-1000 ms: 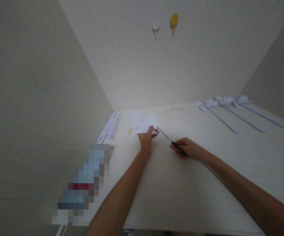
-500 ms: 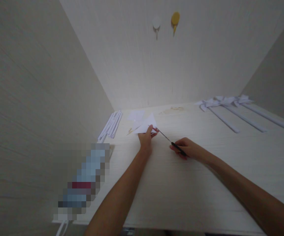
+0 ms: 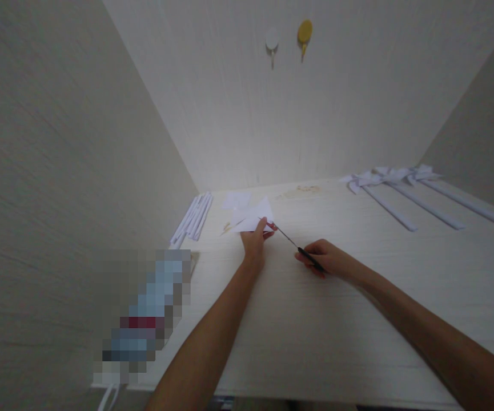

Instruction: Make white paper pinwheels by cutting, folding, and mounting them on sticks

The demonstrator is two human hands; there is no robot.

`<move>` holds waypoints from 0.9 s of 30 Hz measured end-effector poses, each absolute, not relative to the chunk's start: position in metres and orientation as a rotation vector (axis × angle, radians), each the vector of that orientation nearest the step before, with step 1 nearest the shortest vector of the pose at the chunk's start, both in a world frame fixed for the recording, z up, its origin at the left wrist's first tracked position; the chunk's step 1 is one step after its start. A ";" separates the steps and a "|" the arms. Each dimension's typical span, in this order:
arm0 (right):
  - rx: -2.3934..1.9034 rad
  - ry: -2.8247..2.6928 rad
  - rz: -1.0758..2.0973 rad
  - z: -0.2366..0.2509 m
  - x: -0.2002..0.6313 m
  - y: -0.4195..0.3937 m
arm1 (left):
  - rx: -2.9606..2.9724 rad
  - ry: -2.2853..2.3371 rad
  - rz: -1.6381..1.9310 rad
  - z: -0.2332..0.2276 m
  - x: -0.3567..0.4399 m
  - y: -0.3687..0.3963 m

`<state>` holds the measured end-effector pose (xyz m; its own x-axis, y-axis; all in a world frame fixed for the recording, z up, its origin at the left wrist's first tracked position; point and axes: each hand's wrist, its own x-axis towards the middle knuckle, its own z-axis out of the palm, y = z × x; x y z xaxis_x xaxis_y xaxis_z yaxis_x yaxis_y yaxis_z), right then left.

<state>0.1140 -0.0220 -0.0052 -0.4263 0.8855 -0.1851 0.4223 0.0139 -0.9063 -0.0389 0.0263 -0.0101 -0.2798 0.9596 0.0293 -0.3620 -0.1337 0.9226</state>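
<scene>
My left hand (image 3: pixel 254 242) pinches the near right edge of a white paper sheet (image 3: pixel 253 216), thumb on top. A slit runs in from the sheet's left side. My right hand (image 3: pixel 321 258) is closed around the black handle of scissors (image 3: pixel 286 234). Their thin metal blades point up and left, and the tips reach the paper beside my left fingers. How far the blades are apart I cannot make out. Another white paper piece (image 3: pixel 237 200) lies just behind the held sheet.
White rolled paper sticks (image 3: pixel 193 217) lie bundled at the left wall. Three paper pinwheels on sticks (image 3: pixel 390 205) rest at the back right. A blurred-out item (image 3: pixel 152 308) lies along the left edge. Two hooks, one yellow (image 3: pixel 305 31) and one white (image 3: pixel 272 40), are on the back wall.
The paper in my left hand has tilted slightly, and the gap at its slit looks narrower. Both hands stay almost in place.
</scene>
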 end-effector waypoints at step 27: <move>-1.376 -1.922 1.341 -0.008 0.115 -0.021 | 0.853 1.076 1.628 -0.010 -0.039 0.026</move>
